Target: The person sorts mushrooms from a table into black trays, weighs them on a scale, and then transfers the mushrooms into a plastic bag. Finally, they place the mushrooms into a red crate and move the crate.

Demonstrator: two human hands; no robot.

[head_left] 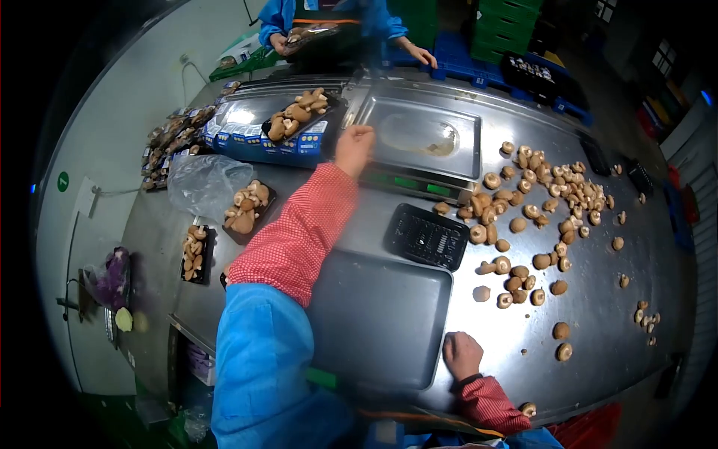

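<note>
Blue sleeve cloth (265,344) covers your left arm at the lower left, with one red checked cuff (299,232) running up to your left hand (355,147). That hand is curled closed just beside the near left corner of one scale (407,138), upper centre; you can't tell whether anything is inside it. Your right hand (464,355), lower centre-right, is loosely clenched on the steel table (508,367), near the right edge of one big grey tray (381,314).

One black tray (428,236) lies between the scale and the grey tray, its ribbed base showing. You have dozens of loose mushrooms (541,260) across the right half, too crowded to count exactly; one more (528,409) lies beside your right sleeve. Three filled trays are plain to see: one (298,116) on blue printed packaging (262,140), upper left; one (247,212) beside a clear bag (211,183); and one (196,254) farther left. Across the table, top centre, a co-worker (333,45) has one hand on a wrapped pack (310,34) and the other open.
</note>
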